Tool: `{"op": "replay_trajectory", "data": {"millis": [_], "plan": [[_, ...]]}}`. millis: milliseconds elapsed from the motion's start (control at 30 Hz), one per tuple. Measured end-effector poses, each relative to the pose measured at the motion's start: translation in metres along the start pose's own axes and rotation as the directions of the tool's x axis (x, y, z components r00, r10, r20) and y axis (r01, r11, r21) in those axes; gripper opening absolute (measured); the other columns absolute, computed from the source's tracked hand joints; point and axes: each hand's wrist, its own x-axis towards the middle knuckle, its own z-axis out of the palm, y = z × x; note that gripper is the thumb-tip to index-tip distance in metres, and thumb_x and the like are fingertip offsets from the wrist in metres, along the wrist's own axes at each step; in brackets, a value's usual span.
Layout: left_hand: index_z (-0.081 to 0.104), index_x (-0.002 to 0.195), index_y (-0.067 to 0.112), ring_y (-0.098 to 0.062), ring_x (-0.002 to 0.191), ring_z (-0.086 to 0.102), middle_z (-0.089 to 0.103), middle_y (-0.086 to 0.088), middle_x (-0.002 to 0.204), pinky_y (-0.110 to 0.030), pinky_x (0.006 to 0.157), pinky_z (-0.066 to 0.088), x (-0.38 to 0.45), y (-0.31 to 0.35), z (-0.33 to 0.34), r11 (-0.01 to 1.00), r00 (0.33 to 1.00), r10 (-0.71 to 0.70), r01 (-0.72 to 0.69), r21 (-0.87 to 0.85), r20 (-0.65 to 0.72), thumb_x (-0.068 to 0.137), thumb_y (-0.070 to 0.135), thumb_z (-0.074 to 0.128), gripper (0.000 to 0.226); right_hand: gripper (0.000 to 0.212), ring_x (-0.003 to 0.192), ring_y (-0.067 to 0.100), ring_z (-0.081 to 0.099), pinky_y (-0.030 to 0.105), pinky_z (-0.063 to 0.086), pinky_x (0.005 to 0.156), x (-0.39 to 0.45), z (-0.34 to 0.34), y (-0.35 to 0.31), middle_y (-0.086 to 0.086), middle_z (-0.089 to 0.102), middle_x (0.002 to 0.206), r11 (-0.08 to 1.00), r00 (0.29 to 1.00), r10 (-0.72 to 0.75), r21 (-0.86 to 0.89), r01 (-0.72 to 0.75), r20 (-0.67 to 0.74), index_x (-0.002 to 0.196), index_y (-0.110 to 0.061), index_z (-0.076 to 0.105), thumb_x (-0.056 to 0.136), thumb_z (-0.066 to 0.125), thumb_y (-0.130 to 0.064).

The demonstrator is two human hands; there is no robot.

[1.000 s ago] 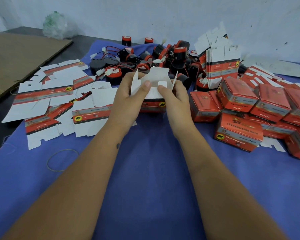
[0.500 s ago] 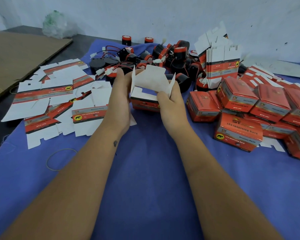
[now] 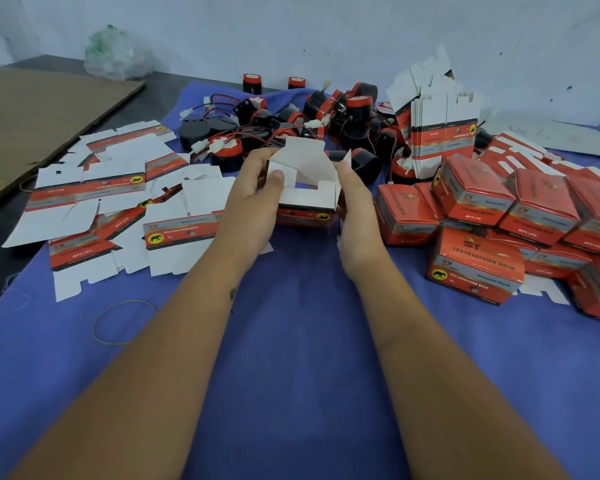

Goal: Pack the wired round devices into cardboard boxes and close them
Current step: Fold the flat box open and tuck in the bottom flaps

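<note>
Two hands held one open cardboard box (image 3: 305, 199) above the blue cloth (image 3: 291, 341): your left hand (image 3: 253, 199) and right hand (image 3: 355, 209) gripped its sides, long axis left-right, white flaps pointing up. Horns (image 3: 326, 116) behind were too tangled to count.

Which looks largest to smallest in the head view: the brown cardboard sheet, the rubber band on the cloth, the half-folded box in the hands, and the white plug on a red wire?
1. Brown cardboard sheet, though partly cut off.
2. Half-folded box and rubber band: look alike, and the band lies nearer the camera, so unranked.
3. White plug.
</note>
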Motion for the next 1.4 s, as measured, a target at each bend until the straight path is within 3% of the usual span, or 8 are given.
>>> {"op": "replay_trajectory", "data": {"millis": [200,400,600,733,900,1000,1133,1400], "plan": [[0.05,0.105,0.057,0.004,0.095,0.063,0.061,0.028,0.11,-0.016,0.077,0.053,-0.001,0.003,0.001,1.0,1.0,-0.017,0.017,-0.009,-0.004,0.103,0.019,0.043,0.038,0.034,0.092,0.008,0.069,0.026,0.053,0.079,0.0048,-0.0015,-0.0035,-0.007,0.073,0.099,0.987,0.991,0.133,0.092,-0.132,-0.009,0.109,-0.025,0.064,0.103,0.036,-0.042],[0.05,0.107,0.055,0.015,0.087,0.059,0.06,0.03,0.108,-0.007,0.067,0.047,-0.0006,0.0024,-0.0003,1.0,1.0,0.009,-0.009,-0.021,0.0,0.103,0.017,0.044,0.039,0.022,0.08,0.007,0.066,0.021,0.053,0.064,0.0019,-0.0032,-0.0024,-0.002,0.07,0.095,0.986,0.999,-0.03,-0.165,0.031,0.009,0.11,-0.019,0.065,0.098,0.048,-0.011],[0.064,0.099,0.03,-0.011,0.095,0.065,0.07,0.01,0.105,-0.025,0.074,0.054,0.0005,-0.0013,-0.0018,0.963,1.0,-0.001,0.002,-0.268,0.006,0.098,-0.003,0.043,0.039,0.027,0.089,0.007,0.062,0.022,0.052,0.075,0.002,-0.0019,0.0006,-0.004,0.067,0.1,0.955,0.996,-0.087,-0.284,0.081,-0.009,0.108,-0.02,0.063,0.095,0.047,-0.002],[0.073,0.075,0.026,-0.012,0.096,0.068,0.073,0.009,0.105,-0.028,0.079,0.053,0.0016,0.0004,-0.0056,0.923,0.993,-0.105,0.116,-0.367,0.052,0.09,0.012,0.047,0.033,0.022,0.078,-0.006,0.059,0.014,0.048,0.066,-0.0004,-0.0019,0.0001,-0.01,0.064,0.096,0.944,0.993,-0.118,-0.312,0.109,-0.01,0.105,-0.017,0.062,0.097,0.046,-0.005],[0.074,0.074,0.031,-0.003,0.087,0.061,0.071,0.018,0.095,-0.023,0.071,0.047,0.0006,0.0012,-0.0026,0.986,0.998,-0.062,0.059,-0.157,-0.011,0.089,0.025,0.061,0.021,0.03,0.089,0.009,0.062,0.023,0.05,0.072,0.0023,-0.0043,-0.0012,-0.001,0.067,0.1,0.969,0.998,-0.041,-0.246,0.029,-0.044,0.099,-0.02,0.066,0.095,0.039,-0.008],[0.073,0.084,0.035,0.007,0.088,0.06,0.07,0.025,0.091,-0.014,0.074,0.048,-0.0011,-0.0002,-0.0017,0.992,1.0,0.023,-0.021,-0.122,0.01,0.095,0.016,0.061,0.025,0.024,0.087,0.015,0.068,0.028,0.055,0.071,0.0044,-0.006,-0.0044,0.002,0.072,0.094,0.996,0.993,0.089,-0.004,-0.09,-0.074,0.096,-0.019,0.071,0.092,0.047,-0.018],[0.073,0.098,0.036,0.005,0.089,0.063,0.072,0.02,0.096,-0.013,0.073,0.048,-0.0021,-0.0015,-0.0016,0.99,0.999,0.007,-0.001,-0.144,0.039,0.091,0.004,0.058,0.036,0.031,0.095,0.026,0.062,0.044,0.052,0.083,0.0035,-0.0081,-0.0011,0.01,0.066,0.104,0.981,0.999,0.02,-0.19,-0.025,-0.031,0.101,-0.019,0.067,0.071,0.057,-0.018],[0.059,0.118,0.041,-0.009,0.099,0.064,0.068,0.0,0.108,-0.024,0.081,0.053,0.0003,-0.0059,-0.0068,0.991,0.998,0.043,-0.037,-0.125,0.044,0.082,0.004,0.066,0.052,0.028,0.096,0.02,0.062,0.035,0.055,0.078,0.0045,-0.006,-0.0004,0.005,0.066,0.106,0.938,0.998,-0.024,-0.347,0.003,-0.056,0.097,-0.027,0.066,0.077,0.058,-0.01]]}}
